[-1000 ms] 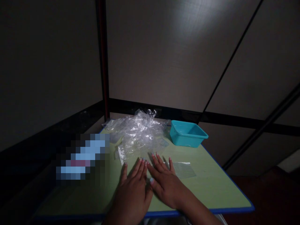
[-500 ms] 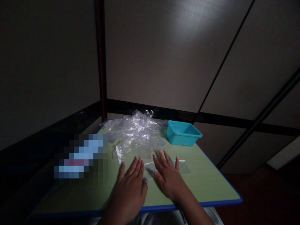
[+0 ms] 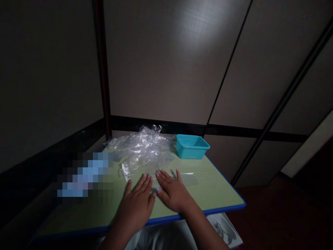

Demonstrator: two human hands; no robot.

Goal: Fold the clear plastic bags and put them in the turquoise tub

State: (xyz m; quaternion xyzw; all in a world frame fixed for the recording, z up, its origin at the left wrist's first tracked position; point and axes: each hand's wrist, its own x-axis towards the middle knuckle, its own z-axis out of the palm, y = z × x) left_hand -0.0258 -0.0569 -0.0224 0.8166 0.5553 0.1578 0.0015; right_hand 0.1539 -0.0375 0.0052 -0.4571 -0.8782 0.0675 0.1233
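A flat clear plastic bag (image 3: 189, 179) lies on the green tabletop, partly covered by my right hand (image 3: 173, 192). That hand rests palm down with its fingers stretched out, its thumb close to the other hand. My left hand (image 3: 137, 203) also lies flat, fingers extended, near the left end of the bag; whether it touches the plastic I cannot tell. Just beyond my fingertips a heap of crumpled clear plastic bags (image 3: 145, 146) spreads over the back of the table.
A turquoise plastic basket (image 3: 191, 152) stands at the table's back right corner. The green table (image 3: 213, 194) has a blue edge. Dark panelled walls rise behind and to the left. A blurred-out bluish patch covers the left side. Below the front edge is a white open drawer or box (image 3: 223, 225).
My right hand has slid left over the bag, closer to my left hand, which stays flat. The whole view has shifted a little, so the table sits further left.
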